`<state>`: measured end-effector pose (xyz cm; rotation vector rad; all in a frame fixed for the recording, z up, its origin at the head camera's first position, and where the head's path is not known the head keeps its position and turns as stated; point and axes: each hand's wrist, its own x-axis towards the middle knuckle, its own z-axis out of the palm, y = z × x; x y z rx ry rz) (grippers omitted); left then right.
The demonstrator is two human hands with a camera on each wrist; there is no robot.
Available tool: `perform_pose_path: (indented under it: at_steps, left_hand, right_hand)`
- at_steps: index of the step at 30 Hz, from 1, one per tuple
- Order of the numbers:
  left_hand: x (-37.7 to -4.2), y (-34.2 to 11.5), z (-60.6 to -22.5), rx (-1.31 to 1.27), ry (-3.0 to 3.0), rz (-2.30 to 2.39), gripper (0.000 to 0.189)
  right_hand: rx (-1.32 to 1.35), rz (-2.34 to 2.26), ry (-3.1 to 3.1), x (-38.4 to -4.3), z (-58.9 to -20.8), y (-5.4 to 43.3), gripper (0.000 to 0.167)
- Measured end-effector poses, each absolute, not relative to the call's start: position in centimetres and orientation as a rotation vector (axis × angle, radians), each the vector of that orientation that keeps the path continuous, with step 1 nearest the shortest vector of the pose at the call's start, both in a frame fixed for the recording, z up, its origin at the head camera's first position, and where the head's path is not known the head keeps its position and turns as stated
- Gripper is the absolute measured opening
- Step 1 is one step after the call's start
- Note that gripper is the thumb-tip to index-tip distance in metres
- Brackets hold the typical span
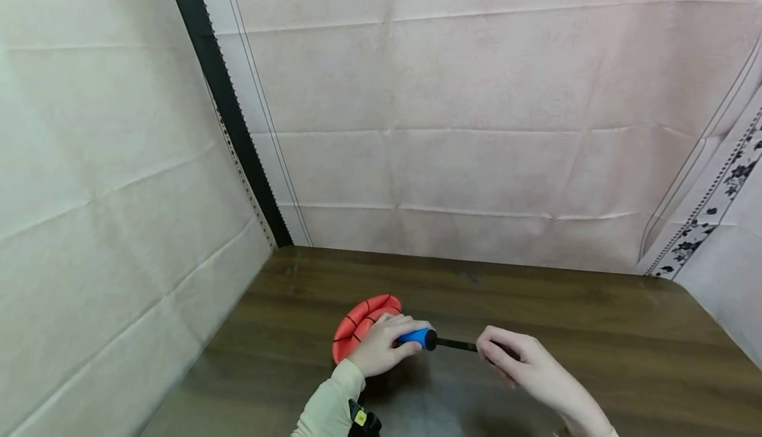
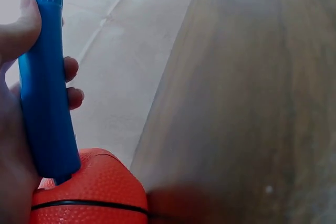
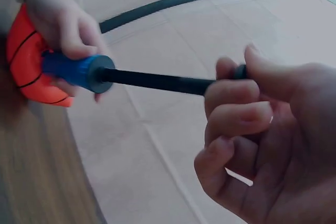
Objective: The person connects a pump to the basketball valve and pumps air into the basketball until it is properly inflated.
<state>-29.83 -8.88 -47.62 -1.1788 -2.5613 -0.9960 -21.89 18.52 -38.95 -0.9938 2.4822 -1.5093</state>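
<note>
A blue hand pump (image 2: 48,87) joins a partly deflated orange-red ball (image 1: 357,328) with black seams; its lower end meets the ball's surface in the left wrist view. My left hand (image 1: 383,346) grips the pump's blue barrel, thumb along it, close against the ball. Out of the barrel extends a black plunger rod (image 3: 157,81). The fingers of my right hand (image 1: 524,364) curl round the rod's far end, where part of a black handle (image 3: 240,72) shows between finger and thumb. The ball is dented inward in the head view.
The brown wood-grain table (image 1: 536,305) lies under both hands. Pale creased cloth (image 1: 476,126) hangs behind and at the sides, with a dark strip (image 1: 232,106) at the back left corner. A black device (image 1: 364,420) sits by the left sleeve.
</note>
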Motion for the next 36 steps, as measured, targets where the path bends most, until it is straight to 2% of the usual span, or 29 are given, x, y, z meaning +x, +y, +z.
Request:
perform_pose_path:
  at_steps: [6,12,18,25,36]
  left_hand:
    - [-29.9,-8.6,-47.9,-1.223,-2.531,-0.921,0.034]
    - [-29.9,-8.4,-48.5,-1.295,-2.489,-0.927,0.034]
    - [-30.1,-8.9,-48.7,-1.329,-2.472,-1.131,0.034]
    - [-30.2,-9.1,-48.6,-1.219,-2.533,-1.314,0.033]
    - [-30.4,-9.5,-48.8,-1.156,-2.588,-1.426,0.035]
  right_hand:
    - [-0.866,-1.421,2.552,-23.0,-41.4,15.2,0.02]
    - [-0.845,-1.352,2.621,-23.3,-43.2,13.5,0.02]
    - [-0.907,-1.318,2.661,-22.6,-41.3,14.2,0.017]
    - [-0.803,-1.384,2.729,-20.6,-37.7,16.7,0.019]
    - [-0.778,-1.475,2.661,-21.2,-38.2,15.6,0.02]
